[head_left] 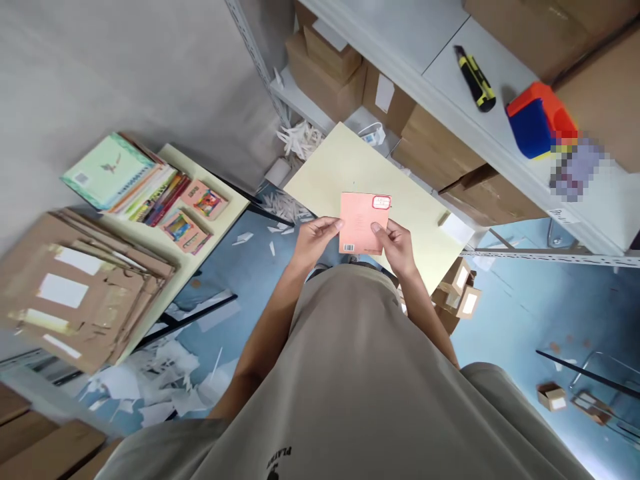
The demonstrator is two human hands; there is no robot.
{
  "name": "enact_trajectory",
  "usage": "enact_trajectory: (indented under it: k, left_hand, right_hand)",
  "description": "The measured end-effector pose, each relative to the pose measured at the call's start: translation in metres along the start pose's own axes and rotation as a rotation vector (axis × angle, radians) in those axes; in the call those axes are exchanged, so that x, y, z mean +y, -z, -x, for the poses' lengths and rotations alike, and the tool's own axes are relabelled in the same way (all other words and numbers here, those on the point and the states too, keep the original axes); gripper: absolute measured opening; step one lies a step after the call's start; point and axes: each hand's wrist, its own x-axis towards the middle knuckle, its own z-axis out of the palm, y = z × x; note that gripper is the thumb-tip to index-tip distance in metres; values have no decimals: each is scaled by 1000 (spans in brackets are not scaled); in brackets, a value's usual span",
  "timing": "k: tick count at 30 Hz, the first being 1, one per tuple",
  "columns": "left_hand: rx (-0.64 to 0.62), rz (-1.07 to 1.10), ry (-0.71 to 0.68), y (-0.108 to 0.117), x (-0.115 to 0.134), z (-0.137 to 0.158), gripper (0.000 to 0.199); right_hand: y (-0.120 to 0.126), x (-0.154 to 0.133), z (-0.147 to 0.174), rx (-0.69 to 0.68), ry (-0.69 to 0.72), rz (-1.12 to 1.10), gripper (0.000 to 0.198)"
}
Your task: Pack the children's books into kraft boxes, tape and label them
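Booklet (356, 225), pink, frame centre, above table (327, 167); fine print illegible. Left hand (316, 239) pinches its left edge, right hand (397, 245) its right; some fingers hidden. Blurred item (575, 170), upper right, unidentifiable. Cartons (325, 83), upper centre, on shelving (415, 33): contents not visible; others cut off, lower left. Small open box (551, 397), lower right: inside indistinct.

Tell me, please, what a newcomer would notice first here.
The pink booklet, held between the left hand and right hand over a pale table, stands out first. Next come a yellow-black cutter and an orange-blue object on the shelf at upper right.
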Motion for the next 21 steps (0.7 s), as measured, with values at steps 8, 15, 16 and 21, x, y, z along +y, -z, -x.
enact_trajectory:
  k: [8, 15, 16, 21]
  left_hand:
    - [87, 11, 39, -57, 9, -21, 67]
    - [285, -147, -116, -101, 3, -29, 58]
    - [278, -158, -127, -109, 4, -28, 57]
    - [87, -102, -66, -134, 12, -24, 74]
  right_hand:
    - [45, 17, -28, -3, -5, -10, 68]
    - [56, 21, -26, 120, 23, 106, 73]
    - [54, 20, -25, 80, 16, 89, 72]
    - [50, 21, -32, 71, 6, 64, 59]
